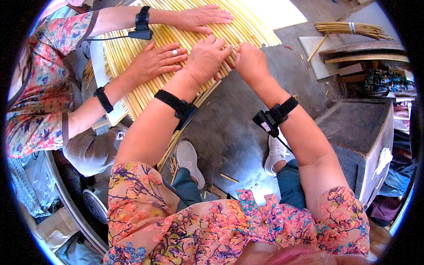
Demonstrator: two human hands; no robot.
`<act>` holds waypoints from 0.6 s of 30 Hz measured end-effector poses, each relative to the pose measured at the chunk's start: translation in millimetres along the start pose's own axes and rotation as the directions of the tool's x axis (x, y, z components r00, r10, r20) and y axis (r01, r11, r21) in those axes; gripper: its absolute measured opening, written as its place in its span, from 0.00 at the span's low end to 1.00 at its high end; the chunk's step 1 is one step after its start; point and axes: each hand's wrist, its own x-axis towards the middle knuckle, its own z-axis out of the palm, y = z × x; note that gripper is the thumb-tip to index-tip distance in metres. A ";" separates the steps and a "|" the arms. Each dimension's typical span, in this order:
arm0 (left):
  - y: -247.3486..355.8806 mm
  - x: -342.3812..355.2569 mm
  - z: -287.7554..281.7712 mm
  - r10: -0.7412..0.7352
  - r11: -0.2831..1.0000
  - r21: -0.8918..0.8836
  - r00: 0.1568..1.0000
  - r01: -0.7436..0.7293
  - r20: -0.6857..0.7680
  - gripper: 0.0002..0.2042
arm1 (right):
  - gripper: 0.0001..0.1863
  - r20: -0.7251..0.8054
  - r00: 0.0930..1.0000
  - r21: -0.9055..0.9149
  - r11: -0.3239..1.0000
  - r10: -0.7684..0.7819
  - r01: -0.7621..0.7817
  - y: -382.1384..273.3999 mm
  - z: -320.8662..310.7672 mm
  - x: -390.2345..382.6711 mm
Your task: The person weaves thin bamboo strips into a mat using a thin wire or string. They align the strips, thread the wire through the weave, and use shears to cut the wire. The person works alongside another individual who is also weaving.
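Note:
A mat of yellow reed-like sticks (132,95) lies side by side in front of me, reaching away to the upper left. At its right edge my left hand (208,57) is closed, its heel resting over the sticks. My right hand (251,64) is closed in a fist just beyond that edge, over the floor. Between the two hands a short thin pale cord (234,47) shows, pinched at both ends. The fingertips themselves are mostly hidden. Close on the left, a co-worker's two hands press flat on the mat, one hand (157,64) wearing a ring, the other hand (203,18) farther away.
A tied bundle of sticks (353,29) lies at the upper right, near a pale board (316,57) on the floor. A dark box (353,126) stands right of my arm. Stick scraps (229,178) lie by my shoes. A round metal lid-like thing (95,205) is at lower left.

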 end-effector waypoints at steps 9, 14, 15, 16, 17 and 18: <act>3.7 -3.7 -3.2 -0.049 0.997 -0.052 0.999 0.049 -0.005 0.17 | 0.12 0.066 0.996 -0.106 0.992 -0.058 0.065 -0.8 -5.7 22.2; 8.8 -5.7 -2.4 -0.059 0.998 -0.035 0.998 0.059 -0.009 0.16 | 0.10 0.158 0.987 -0.030 1.000 0.005 0.000 13.5 -16.0 44.5; 9.9 -4.7 -1.6 -0.059 0.998 -0.039 0.998 0.058 -0.033 0.15 | 0.10 0.163 0.986 0.009 1.000 0.021 -0.023 18.9 -13.4 51.1; 9.5 -5.9 -0.7 -0.062 0.997 -0.039 0.997 0.060 -0.050 0.14 | 0.10 0.141 0.990 0.017 0.999 -0.029 0.027 16.0 -14.1 53.9; 9.1 -7.0 0.3 -0.065 0.997 -0.040 0.996 0.062 -0.068 0.14 | 0.10 0.173 0.983 0.000 0.998 -0.057 0.058 11.6 -12.8 56.5; 8.7 -8.1 1.3 -0.072 0.997 -0.031 0.996 0.071 -0.051 0.12 | 0.10 0.205 0.975 -0.018 0.996 -0.085 0.090 6.2 -10.0 59.0</act>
